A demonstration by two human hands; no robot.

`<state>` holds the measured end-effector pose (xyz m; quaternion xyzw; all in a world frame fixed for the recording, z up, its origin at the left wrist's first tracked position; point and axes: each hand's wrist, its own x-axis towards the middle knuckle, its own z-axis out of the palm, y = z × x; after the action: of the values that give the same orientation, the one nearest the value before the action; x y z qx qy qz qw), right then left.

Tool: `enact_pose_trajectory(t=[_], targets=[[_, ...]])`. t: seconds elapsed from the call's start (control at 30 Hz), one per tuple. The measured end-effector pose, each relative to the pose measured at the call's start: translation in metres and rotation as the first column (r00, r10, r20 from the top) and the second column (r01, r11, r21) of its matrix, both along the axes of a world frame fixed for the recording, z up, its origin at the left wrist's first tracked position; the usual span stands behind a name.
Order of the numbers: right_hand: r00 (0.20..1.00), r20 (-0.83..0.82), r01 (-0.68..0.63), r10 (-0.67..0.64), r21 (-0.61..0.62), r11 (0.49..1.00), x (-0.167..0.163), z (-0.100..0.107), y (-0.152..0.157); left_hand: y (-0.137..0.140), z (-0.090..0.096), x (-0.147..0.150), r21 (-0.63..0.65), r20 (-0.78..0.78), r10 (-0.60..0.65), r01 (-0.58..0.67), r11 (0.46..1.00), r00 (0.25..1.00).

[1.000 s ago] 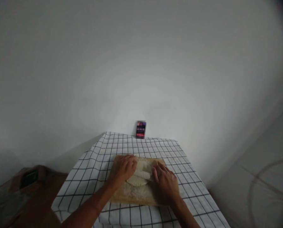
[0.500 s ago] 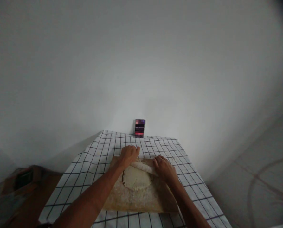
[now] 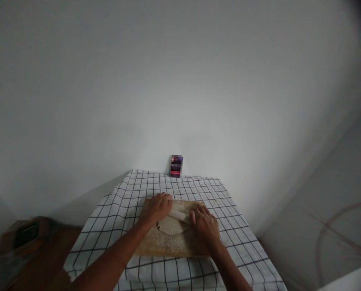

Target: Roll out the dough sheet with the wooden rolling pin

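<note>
A pale rolling pin lies across a flat round of dough on a floured wooden board. My left hand presses on the pin's left end and my right hand presses on its right end. The pin sits over the far half of the dough. The near edge of the dough shows between my hands. The board rests on a table under a white cloth with a black grid.
A small dark box with a blurred label stands at the table's far edge against the white wall. A brown wooden piece of furniture sits low on the left. Pale floor lies to the right of the table.
Both hands and the pin went away from me over the dough, then came back a little toward me. The camera view shifted slightly.
</note>
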<state>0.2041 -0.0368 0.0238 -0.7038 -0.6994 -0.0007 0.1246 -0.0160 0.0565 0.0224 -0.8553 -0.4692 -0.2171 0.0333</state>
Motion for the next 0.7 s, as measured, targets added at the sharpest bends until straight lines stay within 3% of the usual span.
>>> enact_pose_trajectory(t=[0.1,0.23,0.33,0.47,0.7], targets=[[0.998,-0.057,-0.008,0.011,0.054,0.998,-0.008,-0.007,-0.024,-0.026,-0.009,-0.013,0.009,0.073,-0.014,0.014,1.0,0.997],[0.985,-0.127,-0.101,0.115,0.107,0.989,-0.014,-0.032,-0.06,-0.062,-0.025,-0.032,0.026,0.186,0.009,-0.014,1.0,0.983],[0.988,-0.119,-0.08,0.098,0.15,0.985,-0.015,-0.043,-0.069,-0.076,-0.031,-0.039,-0.016,0.164,0.031,-0.028,0.999,0.986],[0.995,-0.089,-0.025,0.034,0.099,0.995,-0.009,-0.033,-0.044,-0.066,-0.027,-0.031,0.014,0.107,0.064,-0.066,0.998,0.992],[0.986,-0.17,0.002,-0.001,0.003,1.0,0.013,-0.009,0.028,-0.01,-0.021,-0.012,0.042,0.007,0.095,-0.096,0.995,0.995]])
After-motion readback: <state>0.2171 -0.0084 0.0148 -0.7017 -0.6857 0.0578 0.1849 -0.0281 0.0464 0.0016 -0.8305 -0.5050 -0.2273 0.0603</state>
